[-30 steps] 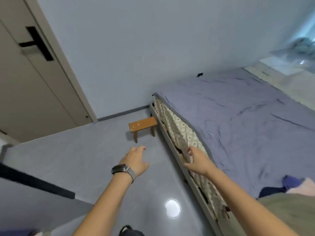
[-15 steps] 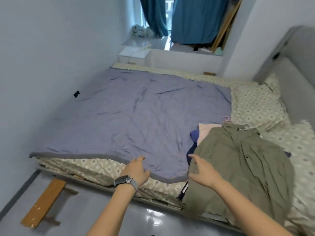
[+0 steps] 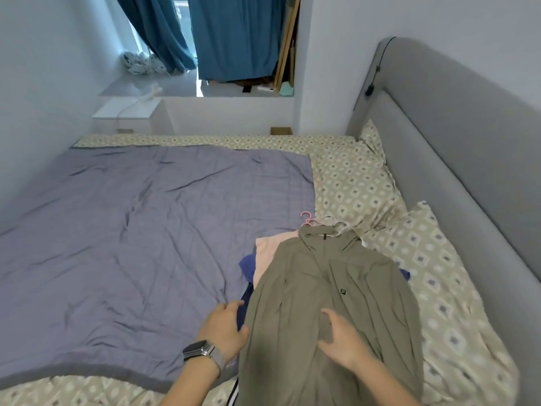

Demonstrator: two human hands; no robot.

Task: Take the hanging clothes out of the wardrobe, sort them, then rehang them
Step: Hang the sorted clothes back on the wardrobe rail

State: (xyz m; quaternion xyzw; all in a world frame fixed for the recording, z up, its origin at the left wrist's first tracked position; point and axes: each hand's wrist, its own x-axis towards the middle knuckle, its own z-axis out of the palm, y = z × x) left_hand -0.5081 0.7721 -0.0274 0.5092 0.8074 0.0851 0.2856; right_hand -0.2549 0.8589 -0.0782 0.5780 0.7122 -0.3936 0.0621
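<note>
Olive jacket [image 3: 330, 303] is seen topping the clothes pile [image 3: 263, 259] at the bed's [image 3: 366, 183] near edge, hangers [image 3: 322, 222] attached, with left hand [image 3: 224, 326] and right hand [image 3: 341, 338] spread loosely, nothing gripped, so removal looks done, sorting and rehanging left.

There is one view, from a wide-angle camera worn on the person's head. It looks forward and steeply down across the bed [image 3: 439, 303] from its near edge, facing the curtains [image 3: 234, 36] at the far end. The headboard [image 3: 468, 142] runs along the right side. Both forearms enter from the bottom edge, close below the lens, and straight lines bend near the borders.
</note>
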